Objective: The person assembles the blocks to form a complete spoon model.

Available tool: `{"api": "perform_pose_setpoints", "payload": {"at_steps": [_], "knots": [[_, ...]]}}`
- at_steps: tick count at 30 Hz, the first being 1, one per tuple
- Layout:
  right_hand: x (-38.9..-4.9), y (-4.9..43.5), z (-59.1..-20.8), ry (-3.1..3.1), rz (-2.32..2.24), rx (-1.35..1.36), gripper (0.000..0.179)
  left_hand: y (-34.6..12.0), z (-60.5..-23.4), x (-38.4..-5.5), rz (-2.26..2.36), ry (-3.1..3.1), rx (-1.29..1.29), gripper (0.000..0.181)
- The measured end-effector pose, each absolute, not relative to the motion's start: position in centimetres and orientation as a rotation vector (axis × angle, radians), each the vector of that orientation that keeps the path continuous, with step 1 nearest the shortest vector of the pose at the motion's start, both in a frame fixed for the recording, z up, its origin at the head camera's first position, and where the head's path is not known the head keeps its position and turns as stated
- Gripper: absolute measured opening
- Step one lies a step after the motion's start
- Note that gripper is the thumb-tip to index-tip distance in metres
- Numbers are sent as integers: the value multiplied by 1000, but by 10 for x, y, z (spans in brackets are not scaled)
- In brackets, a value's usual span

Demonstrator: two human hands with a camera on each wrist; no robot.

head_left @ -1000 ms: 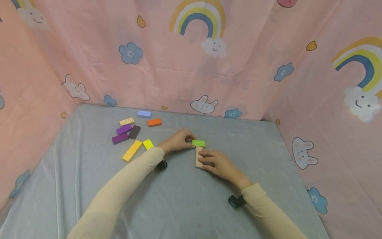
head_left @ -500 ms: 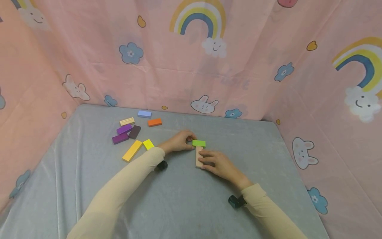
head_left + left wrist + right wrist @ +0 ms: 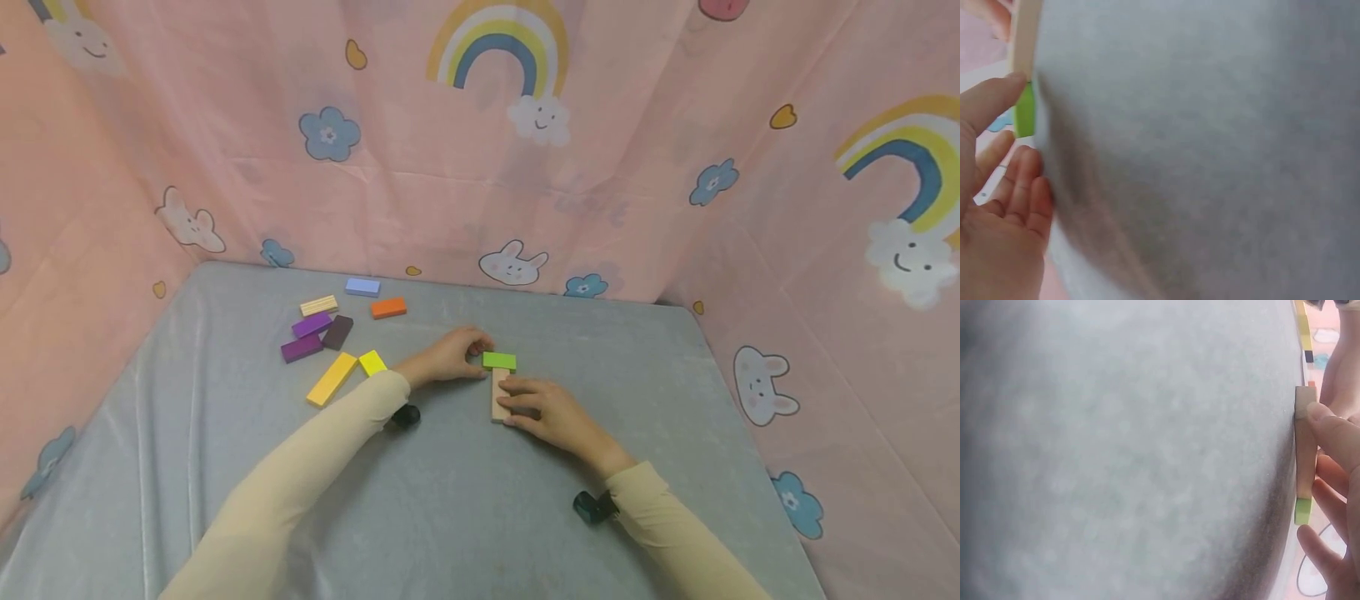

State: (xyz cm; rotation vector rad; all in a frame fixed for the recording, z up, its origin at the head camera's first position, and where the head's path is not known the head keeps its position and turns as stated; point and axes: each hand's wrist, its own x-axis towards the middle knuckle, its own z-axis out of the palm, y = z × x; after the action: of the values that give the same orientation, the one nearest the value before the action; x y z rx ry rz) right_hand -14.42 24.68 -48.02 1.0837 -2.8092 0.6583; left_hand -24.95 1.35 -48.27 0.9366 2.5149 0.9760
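A pale natural-wood block (image 3: 500, 393) lies lengthwise on the grey cloth. A bright green block (image 3: 499, 360) lies crosswise at its far end, so the two form a T. My left hand (image 3: 448, 354) pinches the green block's left end, thumb on the near side and a fingertip on the far side; the left wrist view has the thumb (image 3: 1004, 94) right where the green block meets the wood. From the right, my right hand (image 3: 555, 415) rests its extended fingertips along the wood block's side. In the right wrist view its thumb (image 3: 1330, 428) touches near that block's front end.
Left of my left forearm lie a yellow block (image 3: 372, 362), an orange-yellow block (image 3: 332, 379), two purple blocks (image 3: 303, 347) and a dark brown one (image 3: 338, 332). Farther back are a striped block (image 3: 319, 306), an orange block (image 3: 388, 308) and a light blue one (image 3: 363, 287). A pink printed curtain (image 3: 420, 208) encloses the table.
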Motion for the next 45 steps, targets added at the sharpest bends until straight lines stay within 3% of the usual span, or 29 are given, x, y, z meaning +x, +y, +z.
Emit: {"api": "perform_pose_setpoints", "payload": {"at_steps": [8, 20, 30, 45], "knots": [[-142, 246, -481, -2799, 652, 1079, 37, -20, -463, -235, 985, 2519, 920, 56], [-141, 247, -482, -2811, 660, 1072, 37, -118, -437, -206, 1127, 2663, 788, 58], [-142, 248, -482, -2814, 651, 1064, 37, -182, -451, -178, 1194, 2720, 551, 59], [-144, 248, -482, -2813, 654, 1060, 37, -211, -469, -163, 1110, 2720, 462, 72]]}}
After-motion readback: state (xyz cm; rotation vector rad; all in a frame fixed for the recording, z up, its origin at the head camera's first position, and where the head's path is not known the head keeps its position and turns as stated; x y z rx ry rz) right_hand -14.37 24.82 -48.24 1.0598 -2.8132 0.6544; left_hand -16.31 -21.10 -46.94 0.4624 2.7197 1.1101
